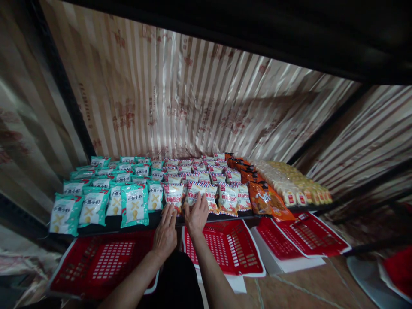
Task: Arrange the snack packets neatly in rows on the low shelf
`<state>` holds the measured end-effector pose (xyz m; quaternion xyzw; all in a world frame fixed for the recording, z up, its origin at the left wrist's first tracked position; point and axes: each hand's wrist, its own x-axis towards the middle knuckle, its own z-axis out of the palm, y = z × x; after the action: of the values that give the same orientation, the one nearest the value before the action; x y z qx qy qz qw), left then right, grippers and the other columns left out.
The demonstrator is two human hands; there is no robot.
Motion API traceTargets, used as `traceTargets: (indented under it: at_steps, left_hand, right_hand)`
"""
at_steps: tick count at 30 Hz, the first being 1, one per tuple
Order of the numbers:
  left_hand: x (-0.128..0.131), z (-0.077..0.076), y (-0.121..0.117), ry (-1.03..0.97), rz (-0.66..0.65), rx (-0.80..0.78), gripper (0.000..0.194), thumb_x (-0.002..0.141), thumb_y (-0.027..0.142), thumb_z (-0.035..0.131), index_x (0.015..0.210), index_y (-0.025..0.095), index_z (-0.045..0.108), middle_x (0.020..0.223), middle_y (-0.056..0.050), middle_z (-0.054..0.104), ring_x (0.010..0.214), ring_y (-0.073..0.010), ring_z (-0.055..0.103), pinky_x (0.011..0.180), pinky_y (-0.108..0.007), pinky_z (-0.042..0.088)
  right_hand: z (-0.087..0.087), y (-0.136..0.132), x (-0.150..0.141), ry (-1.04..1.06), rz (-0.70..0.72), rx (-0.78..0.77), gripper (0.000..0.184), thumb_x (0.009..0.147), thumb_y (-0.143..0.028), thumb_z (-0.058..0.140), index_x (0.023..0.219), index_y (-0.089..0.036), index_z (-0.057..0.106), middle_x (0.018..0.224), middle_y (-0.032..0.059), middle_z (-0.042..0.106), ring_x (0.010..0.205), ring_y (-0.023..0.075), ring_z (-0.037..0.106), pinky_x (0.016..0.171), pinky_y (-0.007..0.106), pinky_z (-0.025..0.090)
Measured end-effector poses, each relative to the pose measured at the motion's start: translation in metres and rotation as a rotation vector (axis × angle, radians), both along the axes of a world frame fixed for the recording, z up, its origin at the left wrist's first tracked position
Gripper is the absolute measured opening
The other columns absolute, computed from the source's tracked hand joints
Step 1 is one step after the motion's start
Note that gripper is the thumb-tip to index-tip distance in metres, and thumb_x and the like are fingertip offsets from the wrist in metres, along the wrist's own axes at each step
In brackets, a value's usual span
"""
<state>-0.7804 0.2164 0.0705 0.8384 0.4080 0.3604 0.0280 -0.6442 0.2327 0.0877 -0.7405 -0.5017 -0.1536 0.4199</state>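
Observation:
My left hand (165, 231) rests its outstretched fingertips at the lower edge of a white snack packet (174, 195) with red lettering. Beside it, my right hand (197, 216) lies with fingers extended on the front of a similar packet with a striped top edge (192, 191), partly covering it. Neither hand is wrapped round anything. More of these white packets (228, 199) stand in rows on the shelf. To their left are rows of teal and white snack packets (134, 204), one leaning forward at the shelf's front.
Orange packets (259, 197) and rows of small wrapped pale snacks (291, 189) fill the right of the shelf. Below the shelf edge are red baskets (106, 262), (222, 244) and another red basket (309, 234). Striped cloth (193, 94) hangs behind; a dark beam (289, 38) runs overhead.

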Motion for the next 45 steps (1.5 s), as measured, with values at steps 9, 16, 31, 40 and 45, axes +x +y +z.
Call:
traceTargets:
  at_steps: [9,16,31,40,45]
  left_hand:
    - [-0.001,-0.002,0.002,-0.002,-0.001,0.018,0.073,0.069,-0.006,0.031,0.14,0.01,0.024,0.147,-0.012,0.029,0.138,-0.0225,0.015,0.108,-0.042,0.034]
    - [0.002,-0.005,0.002,-0.018,0.008,0.042,0.079,0.069,-0.007,0.031,0.143,0.011,0.012,0.147,-0.015,0.027,0.138,-0.0246,0.014,0.106,-0.044,0.036]
    - [0.005,-0.002,-0.004,0.005,0.044,0.059,0.078,0.067,-0.007,0.035,0.142,0.014,0.021,0.152,-0.012,0.011,0.138,-0.0278,0.01,0.108,-0.047,0.033]
    - [0.001,-0.001,-0.006,0.02,0.027,0.077,0.084,0.069,-0.008,0.035,0.144,0.018,0.007,0.153,-0.008,-0.003,0.138,-0.0295,0.005,0.107,-0.048,0.034]
    - [0.001,0.001,-0.007,0.038,0.04,0.084,0.085,0.069,-0.009,0.034,0.144,0.018,0.006,0.152,-0.009,-0.005,0.138,-0.0297,0.005,0.107,-0.048,0.034]
  right_hand:
    - [-0.005,0.012,-0.005,0.006,-0.082,0.014,0.063,0.08,-0.026,0.041,0.139,-0.008,0.028,0.142,0.0219,0.028,0.126,0.0333,0.032,0.097,0.051,0.032]
    - [-0.013,0.014,0.005,-0.002,0.067,0.042,0.059,0.082,-0.023,0.039,0.139,-0.012,0.029,0.141,0.0199,0.03,0.129,0.0305,0.03,0.096,0.052,0.035]
    - [-0.015,0.01,0.013,-0.019,0.2,0.043,0.06,0.082,-0.018,0.038,0.139,-0.009,0.026,0.141,0.0185,0.034,0.132,0.0258,0.029,0.102,0.049,0.034]
    - [-0.013,0.002,0.01,-0.025,0.135,0.037,0.058,0.088,-0.033,0.038,0.141,-0.012,0.024,0.146,0.0175,0.024,0.135,0.0275,0.022,0.101,0.05,0.032]
    - [-0.006,0.001,0.03,-0.014,-0.045,0.032,0.052,0.091,-0.037,0.031,0.136,-0.011,0.034,0.144,0.0193,0.029,0.133,0.0286,0.027,0.101,0.052,0.029]
